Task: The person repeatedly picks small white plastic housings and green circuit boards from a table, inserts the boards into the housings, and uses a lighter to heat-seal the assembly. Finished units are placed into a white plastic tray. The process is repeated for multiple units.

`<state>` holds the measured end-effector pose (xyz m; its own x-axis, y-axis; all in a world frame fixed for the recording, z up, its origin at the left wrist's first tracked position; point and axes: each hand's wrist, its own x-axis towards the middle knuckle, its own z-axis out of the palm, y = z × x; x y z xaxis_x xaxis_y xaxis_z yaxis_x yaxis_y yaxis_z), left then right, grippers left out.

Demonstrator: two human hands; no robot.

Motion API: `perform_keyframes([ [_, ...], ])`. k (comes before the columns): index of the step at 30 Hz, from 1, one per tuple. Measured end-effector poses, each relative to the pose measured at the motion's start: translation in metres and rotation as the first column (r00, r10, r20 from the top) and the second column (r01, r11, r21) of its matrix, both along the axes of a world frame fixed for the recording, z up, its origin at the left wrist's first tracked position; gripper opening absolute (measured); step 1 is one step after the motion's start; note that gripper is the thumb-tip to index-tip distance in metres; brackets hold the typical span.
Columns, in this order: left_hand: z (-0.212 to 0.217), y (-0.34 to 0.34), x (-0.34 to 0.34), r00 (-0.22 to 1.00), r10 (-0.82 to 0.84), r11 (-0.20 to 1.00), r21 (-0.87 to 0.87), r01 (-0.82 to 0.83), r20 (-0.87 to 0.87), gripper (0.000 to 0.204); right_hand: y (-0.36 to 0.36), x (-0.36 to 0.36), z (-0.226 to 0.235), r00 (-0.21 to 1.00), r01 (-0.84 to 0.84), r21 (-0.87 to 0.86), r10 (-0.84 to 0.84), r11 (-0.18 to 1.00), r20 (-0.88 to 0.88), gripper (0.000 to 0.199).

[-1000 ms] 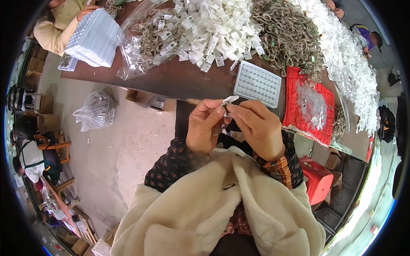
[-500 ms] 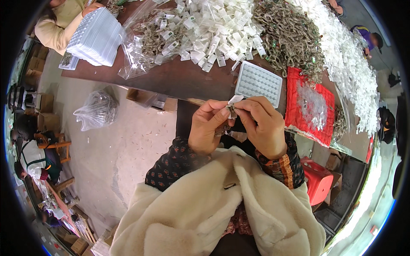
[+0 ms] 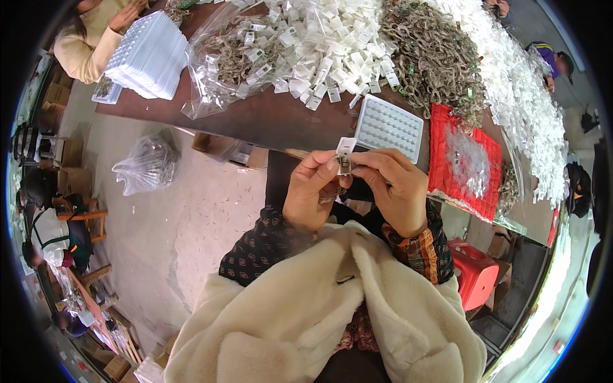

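Note:
My left hand [image 3: 313, 191] and my right hand [image 3: 393, 188] meet in front of my chest, just below the table edge. Between their fingertips they pinch a small white tag with a dark metal piece [image 3: 345, 156] on it. A thin metal ring or chain hangs under my left fingers. Right above the hands lies a white dimpled plastic tray [image 3: 389, 127] on the brown table [image 3: 268, 118].
On the table lie a heap of white tags [image 3: 332, 45], a pile of dull metal chains [image 3: 434, 57], a clear bag of chains [image 3: 223, 60], a red cloth [image 3: 463, 163] and a stack of white trays [image 3: 150, 54]. Another person [image 3: 86, 41] sits at far left. A plastic bag [image 3: 147, 166] lies on the floor.
Both hands have stayed together and shifted slightly; the white tag now stands more upright between the fingertips, with the metal piece against it.

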<state>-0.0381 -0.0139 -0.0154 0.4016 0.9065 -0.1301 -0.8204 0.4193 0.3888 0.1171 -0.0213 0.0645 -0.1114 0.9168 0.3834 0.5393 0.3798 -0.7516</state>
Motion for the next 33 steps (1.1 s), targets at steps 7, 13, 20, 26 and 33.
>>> perform_keyframes([
  [7,0.005,-0.002,0.003,1.0,-0.019,1.0,0.003,0.019,0.013,0.012,-0.005,0.002,-0.001,0.997,0.077,0.047,-0.076,0.996,-0.035,0.02],
  [13,0.008,-0.004,0.004,0.999,-0.041,0.999,0.033,0.042,-0.024,0.013,-0.005,0.0,-0.006,0.99,0.11,0.069,-0.103,0.992,-0.093,0.02],
  [20,0.003,-0.003,0.005,0.994,-0.111,0.994,-0.02,0.112,0.019,0.011,-0.005,0.008,-0.007,0.986,-0.022,-0.036,0.016,0.999,-0.163,0.023],
  [26,0.004,-0.001,0.012,1.0,-0.009,0.998,-0.065,0.007,-0.024,0.011,-0.008,0.01,-0.018,0.959,-0.06,0.283,-0.023,0.957,0.281,0.038],
  [33,0.005,0.001,0.018,0.993,-0.035,0.991,-0.132,0.02,-0.113,0.012,-0.012,0.014,-0.027,0.959,-0.017,0.204,-0.042,0.979,0.281,0.039],
])
